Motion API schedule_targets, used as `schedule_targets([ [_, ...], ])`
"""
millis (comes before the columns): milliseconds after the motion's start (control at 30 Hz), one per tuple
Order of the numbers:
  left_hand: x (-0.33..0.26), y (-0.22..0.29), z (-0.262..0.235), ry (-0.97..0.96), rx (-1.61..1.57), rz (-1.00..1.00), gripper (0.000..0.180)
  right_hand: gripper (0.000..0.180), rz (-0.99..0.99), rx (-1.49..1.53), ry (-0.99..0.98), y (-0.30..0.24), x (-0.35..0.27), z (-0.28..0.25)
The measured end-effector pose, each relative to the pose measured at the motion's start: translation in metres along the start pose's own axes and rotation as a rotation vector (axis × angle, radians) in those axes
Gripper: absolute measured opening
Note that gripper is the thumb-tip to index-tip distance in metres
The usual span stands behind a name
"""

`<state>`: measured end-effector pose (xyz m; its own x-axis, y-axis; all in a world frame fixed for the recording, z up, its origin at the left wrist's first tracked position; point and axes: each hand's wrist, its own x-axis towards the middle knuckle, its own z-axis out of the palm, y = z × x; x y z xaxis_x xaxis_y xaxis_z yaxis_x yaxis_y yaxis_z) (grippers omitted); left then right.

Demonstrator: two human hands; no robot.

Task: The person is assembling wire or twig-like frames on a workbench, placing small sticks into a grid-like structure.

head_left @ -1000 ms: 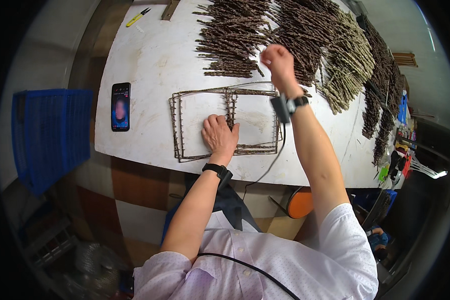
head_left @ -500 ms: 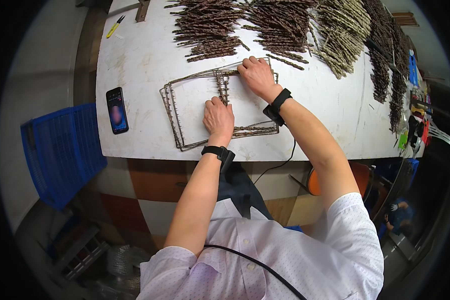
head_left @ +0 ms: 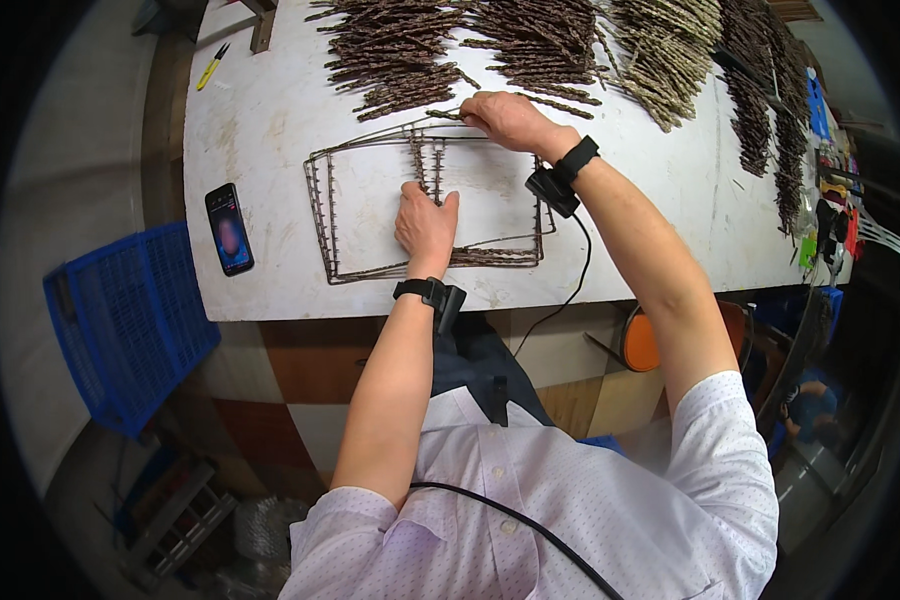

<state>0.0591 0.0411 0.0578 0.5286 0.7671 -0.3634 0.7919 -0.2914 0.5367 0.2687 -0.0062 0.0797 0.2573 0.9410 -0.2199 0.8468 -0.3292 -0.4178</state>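
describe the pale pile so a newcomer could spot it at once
On the far side of the white table lie several piles of sticks. Third from the left, beyond and to the right of the right hand, is the pale pile. Its light beige sets it apart from the dark piles either side.

We look down from the head through one wide fisheye, facing out over the near edge of the table (head_left: 275, 115), close enough to show left hand (head_left: 427, 228) and right hand (head_left: 515, 121).
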Motion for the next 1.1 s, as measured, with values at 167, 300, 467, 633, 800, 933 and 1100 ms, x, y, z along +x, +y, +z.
schedule_targets([
  [167, 0.003, -0.011, 0.012, 0.033, 0.016, 0.010, 0.032, 0.012, 0.053, 0.642, 0.630, -0.027, -0.024, -0.016],
  [300, -0.003, -0.029, 0.020, 0.093, -0.145, 0.110, 0.030, 0.012, 0.152, 1.385, 0.948, -0.014, -0.069, -0.042],
  [467, -0.014, -0.045, -0.001, 0.014, -0.434, 0.140, 0.027, 0.020, 0.574, 1.493, 0.896, 0.019, -0.150, -0.035],
  [633, -0.023, -0.041, -0.036, -0.177, -0.719, 0.112, 0.021, 0.013, 0.935, 1.486, 0.498, 0.030, -0.207, 0.018],
  [800, -0.044, -0.015, -0.064, -0.300, -0.925, 0.187, 0.016, 0.027, 0.731, 1.557, -0.229, -0.044, -0.192, 0.068],
  [933, -0.066, 0.012, -0.080, -0.330, -1.013, 0.311, 0.019, 0.047, 0.375, 1.725, -0.689, -0.096, -0.173, 0.061],
  [1100, -0.087, 0.027, -0.099, -0.211, -0.884, 0.471, 0.020, 0.023, 0.280, 1.623, -0.798, -0.130, -0.167, 0.030],
])
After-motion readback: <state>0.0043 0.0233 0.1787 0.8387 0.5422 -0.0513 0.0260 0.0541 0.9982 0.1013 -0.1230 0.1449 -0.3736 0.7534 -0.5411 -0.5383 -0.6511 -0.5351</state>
